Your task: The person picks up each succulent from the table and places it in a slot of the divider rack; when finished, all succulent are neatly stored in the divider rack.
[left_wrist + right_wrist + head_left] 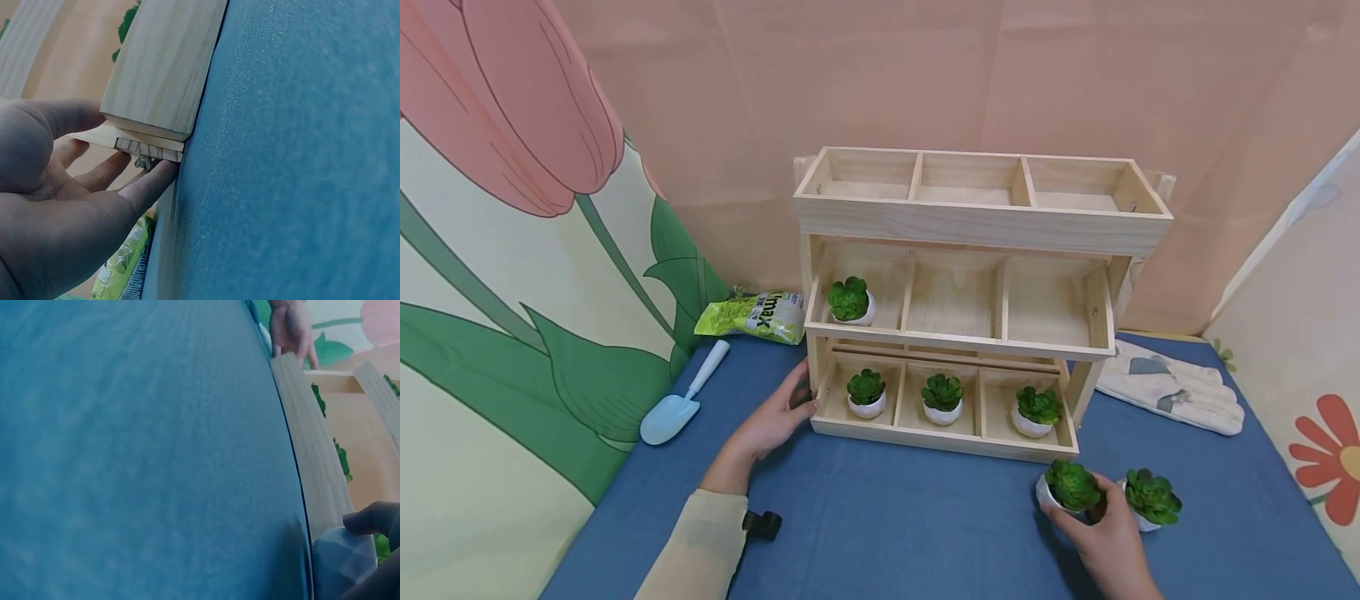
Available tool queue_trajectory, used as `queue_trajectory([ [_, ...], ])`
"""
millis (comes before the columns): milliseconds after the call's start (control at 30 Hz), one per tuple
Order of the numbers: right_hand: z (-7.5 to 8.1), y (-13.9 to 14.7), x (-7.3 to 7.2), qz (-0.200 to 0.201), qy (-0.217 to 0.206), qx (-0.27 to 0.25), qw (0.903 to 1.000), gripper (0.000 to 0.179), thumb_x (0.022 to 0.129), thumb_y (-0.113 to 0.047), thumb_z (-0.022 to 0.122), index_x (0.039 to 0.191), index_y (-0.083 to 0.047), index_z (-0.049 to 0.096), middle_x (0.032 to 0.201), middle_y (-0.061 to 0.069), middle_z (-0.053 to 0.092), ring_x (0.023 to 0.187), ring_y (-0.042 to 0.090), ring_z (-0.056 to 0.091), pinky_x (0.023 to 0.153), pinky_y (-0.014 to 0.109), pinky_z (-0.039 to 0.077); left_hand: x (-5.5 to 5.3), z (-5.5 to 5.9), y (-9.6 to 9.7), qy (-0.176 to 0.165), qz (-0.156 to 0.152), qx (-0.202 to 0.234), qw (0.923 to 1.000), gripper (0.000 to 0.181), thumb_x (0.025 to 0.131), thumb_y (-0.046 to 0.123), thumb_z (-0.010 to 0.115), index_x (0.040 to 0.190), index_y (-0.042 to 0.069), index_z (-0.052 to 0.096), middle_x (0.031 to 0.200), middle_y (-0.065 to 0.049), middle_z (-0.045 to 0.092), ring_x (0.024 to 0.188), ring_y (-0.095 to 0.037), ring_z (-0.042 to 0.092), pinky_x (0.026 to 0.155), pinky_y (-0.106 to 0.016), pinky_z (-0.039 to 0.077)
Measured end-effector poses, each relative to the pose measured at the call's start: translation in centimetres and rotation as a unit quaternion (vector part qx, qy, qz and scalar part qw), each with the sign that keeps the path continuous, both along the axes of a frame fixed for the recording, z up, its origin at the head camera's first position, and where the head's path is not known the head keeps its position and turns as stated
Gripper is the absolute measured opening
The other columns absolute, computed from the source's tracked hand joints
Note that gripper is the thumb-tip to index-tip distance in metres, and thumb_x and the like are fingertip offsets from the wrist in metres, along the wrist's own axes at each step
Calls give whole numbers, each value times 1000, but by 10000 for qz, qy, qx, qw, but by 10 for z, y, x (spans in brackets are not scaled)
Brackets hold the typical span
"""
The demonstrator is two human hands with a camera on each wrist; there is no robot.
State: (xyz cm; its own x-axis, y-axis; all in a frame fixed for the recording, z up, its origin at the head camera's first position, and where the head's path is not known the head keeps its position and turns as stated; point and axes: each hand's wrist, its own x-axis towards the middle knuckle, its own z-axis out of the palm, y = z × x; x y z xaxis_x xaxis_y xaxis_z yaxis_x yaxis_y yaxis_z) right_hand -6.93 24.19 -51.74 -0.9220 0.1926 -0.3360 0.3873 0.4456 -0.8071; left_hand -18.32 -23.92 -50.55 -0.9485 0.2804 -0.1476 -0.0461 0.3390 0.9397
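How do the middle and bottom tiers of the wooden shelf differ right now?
The middle tier holds one potted plant, in its left compartment, while the bottom tier holds three potted plants, one per compartment. The left hand grips the bottom tier's left end; no hand touches the middle tier. Both tiers are pale wood with three compartments.

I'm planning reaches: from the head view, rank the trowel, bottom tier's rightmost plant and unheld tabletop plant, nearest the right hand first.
1. Unheld tabletop plant, just right of the right hand.
2. Bottom tier's rightmost plant, ahead, left.
3. Trowel, far left.
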Motion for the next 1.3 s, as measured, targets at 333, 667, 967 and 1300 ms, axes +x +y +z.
queue_trajectory([
  [333, 23, -9, 3, -97, 128, -7, 9999, 102, 94, -34, 84, 162, 9, 22, 159, 32, 36, 142, 45, 48, 110, 54, 49, -1, 1, 1, -17, -15, -75, 10000, 81, 113, 14, 52, 174, 29, 0, 180, -19, 8, 164, -51, 18, 128, -71, 24],
  [667, 73, -21, -3, -136, 635, 29, 9979, 106, 93, -36, 86, 166, 2, 18, 165, 29, 32, 147, 41, 45, 93, 18, 52, -2, 0, 1, -74, 11, -133, 9999, 82, 112, 14, 52, 174, 28, 0, 180, -19, 9, 164, -52, 18, 128, -71, 23],
  [967, 109, -31, -14, -130, 1673, -118, 9858, 92, 93, -31, 86, 162, -5, 31, 159, 14, 41, 133, 13, 50, 83, 3, 47, -1, -3, 0, -35, -12, -42, 10000, 82, 112, 11, 51, 174, 31, 1, 180, -18, 10, 164, -51, 20, 128, -71, 26],
  [1300, 144, -43, -30, 135, 2658, -217, 9637, 75, 93, -21, 86, 153, -7, 43, 138, -13, 48, 122, -1, 55, 94, 4, 45, -3, -3, -2, 12, -40, -5, 10000, 82, 112, 11, 52, 174, 33, 2, 180, -17, 10, 164, -51, 22, 127, -71, 28],
])
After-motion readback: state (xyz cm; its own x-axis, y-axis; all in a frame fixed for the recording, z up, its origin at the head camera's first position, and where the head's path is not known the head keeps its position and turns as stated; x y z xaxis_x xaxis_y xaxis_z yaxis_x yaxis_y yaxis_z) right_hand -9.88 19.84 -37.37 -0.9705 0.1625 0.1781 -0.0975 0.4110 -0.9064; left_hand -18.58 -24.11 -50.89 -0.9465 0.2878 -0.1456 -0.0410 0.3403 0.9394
